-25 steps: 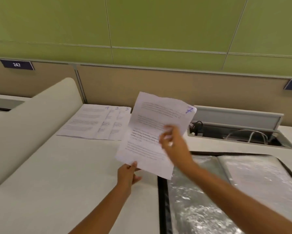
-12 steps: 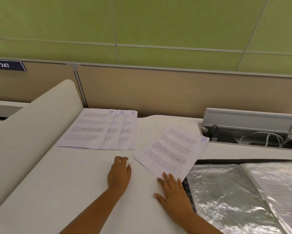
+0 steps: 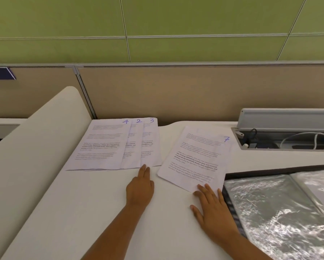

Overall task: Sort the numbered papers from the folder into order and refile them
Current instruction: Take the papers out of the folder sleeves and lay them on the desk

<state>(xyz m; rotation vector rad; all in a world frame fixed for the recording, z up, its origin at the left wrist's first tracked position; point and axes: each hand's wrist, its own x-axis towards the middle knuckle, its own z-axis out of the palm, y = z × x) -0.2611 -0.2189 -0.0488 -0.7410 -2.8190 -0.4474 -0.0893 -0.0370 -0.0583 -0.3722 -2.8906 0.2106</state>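
My left hand (image 3: 140, 186) lies flat, fingertips touching sheet 3 (image 3: 151, 145); a moment ago it rested short of it. My right hand (image 3: 212, 207), spread, presses sheet 7 (image 3: 196, 156).

Three overlapping printed sheets (image 3: 118, 145), numbered 4, 2 and 3, lie flat on a white desk. Sheet 7 (image 3: 196, 158) lies skewed beside them, its corner overlapping the open folder (image 3: 281, 209) with shiny plastic sleeves.

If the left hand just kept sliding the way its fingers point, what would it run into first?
The left hand points away from the person, its fingertips already at the near edge of the sheet marked 3. It would likely meet that sheet first, pushing it or sliding onto it.
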